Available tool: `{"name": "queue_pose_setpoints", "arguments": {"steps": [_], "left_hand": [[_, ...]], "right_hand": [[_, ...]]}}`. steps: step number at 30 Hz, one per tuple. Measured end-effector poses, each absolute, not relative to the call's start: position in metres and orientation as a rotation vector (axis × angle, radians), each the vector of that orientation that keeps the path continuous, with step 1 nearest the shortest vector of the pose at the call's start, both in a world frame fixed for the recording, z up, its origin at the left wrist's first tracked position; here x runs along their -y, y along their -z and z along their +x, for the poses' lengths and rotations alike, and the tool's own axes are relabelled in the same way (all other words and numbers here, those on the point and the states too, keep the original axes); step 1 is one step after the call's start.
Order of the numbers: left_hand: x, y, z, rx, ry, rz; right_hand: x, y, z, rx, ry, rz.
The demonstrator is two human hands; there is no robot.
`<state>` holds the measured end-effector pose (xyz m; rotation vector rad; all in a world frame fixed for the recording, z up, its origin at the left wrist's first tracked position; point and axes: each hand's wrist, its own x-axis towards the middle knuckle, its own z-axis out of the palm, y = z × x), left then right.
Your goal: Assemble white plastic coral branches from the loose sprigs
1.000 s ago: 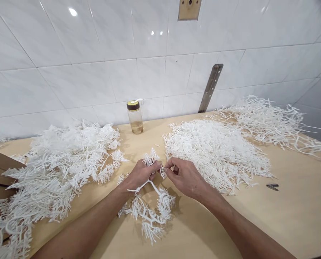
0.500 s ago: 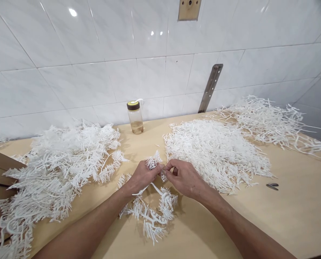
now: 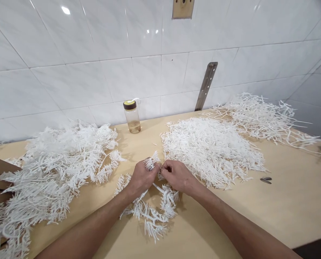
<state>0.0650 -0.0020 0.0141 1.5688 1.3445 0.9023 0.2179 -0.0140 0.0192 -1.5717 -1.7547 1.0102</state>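
Note:
My left hand [image 3: 145, 176] is closed on a white plastic branch [image 3: 155, 157], whose spiky tip sticks up above the fingers. Against it, my right hand [image 3: 178, 175] pinches at the same spot, fingertips meeting the left thumb; what lies between them is too small to make out. Below both hands, more of the white branching plastic [image 3: 152, 216] hangs or lies in a loose loop over the table; I cannot tell which. Off to the right of my right hand is a heap of small white sprigs [image 3: 211, 151].
A big pile of assembled white branches [image 3: 60, 169] covers the left side, beside a brown box [image 3: 1, 169]. Bare white stems [image 3: 262, 115] lie at the back right. A water bottle [image 3: 132, 117], a metal bracket [image 3: 206, 86] and small snips [image 3: 266, 180] are on the table [image 3: 292, 201].
The view has shifted slightly, so everything sits a little further left. My right hand has closed in tighter against the left; the left keeps its hold on the branch.

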Motion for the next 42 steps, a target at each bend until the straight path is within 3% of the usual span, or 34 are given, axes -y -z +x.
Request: {"name": "queue_pose_setpoints", "arguments": {"steps": [13, 24, 31, 37, 42], "left_hand": [[-0.005, -0.010, 0.058, -1.157, -0.969, 1.628], [0.001, 0.006, 0.051, -1.214, -0.829, 2.052], [0.003, -0.001, 0.050, -1.186, -0.891, 2.096], [0.008, -0.004, 0.054, -1.074, -1.110, 2.021], [0.003, -0.009, 0.054, -1.019, -1.006, 1.583]], "right_hand": [[0.017, -0.014, 0.217, 1.483, -1.250, -1.539], [0.015, -0.006, 0.215, 1.866, -0.840, -1.601], [0.022, -0.002, 0.201, 1.969, -0.343, -1.544], [0.008, -0.008, 0.219, 1.653, -0.569, -1.685], [-0.006, -0.018, 0.257, 1.417, -0.324, -1.750]]}}
